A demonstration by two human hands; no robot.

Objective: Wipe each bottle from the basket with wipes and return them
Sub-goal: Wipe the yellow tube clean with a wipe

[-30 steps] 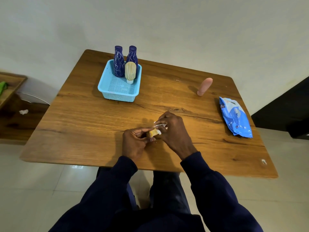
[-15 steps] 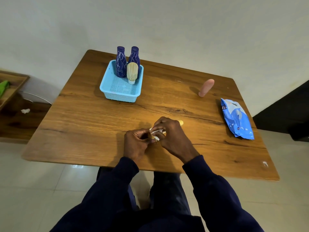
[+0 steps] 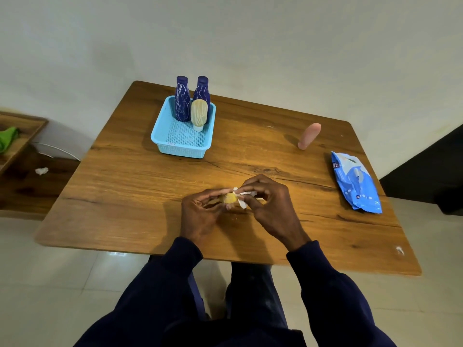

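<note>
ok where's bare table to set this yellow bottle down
Bare table between basket and pink bottle, and left of the left hand. The basket's front half is free. Crowded: its back, and the right edge by the wipes pack.

The yellow bottle [image 3: 229, 198] shows only one end between the left hand [image 3: 199, 217] and right hand [image 3: 269, 209]; fingers and the white wipe [image 3: 242, 199] cover the rest. Print on the wipes pack [image 3: 355, 182], to their right, is illegible.

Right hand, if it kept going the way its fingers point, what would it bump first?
The right hand would meet the small yellow bottle first; the left hand pinches it just ahead. The white wipe it holds seems to touch the bottle, though depth is unclear.
</note>
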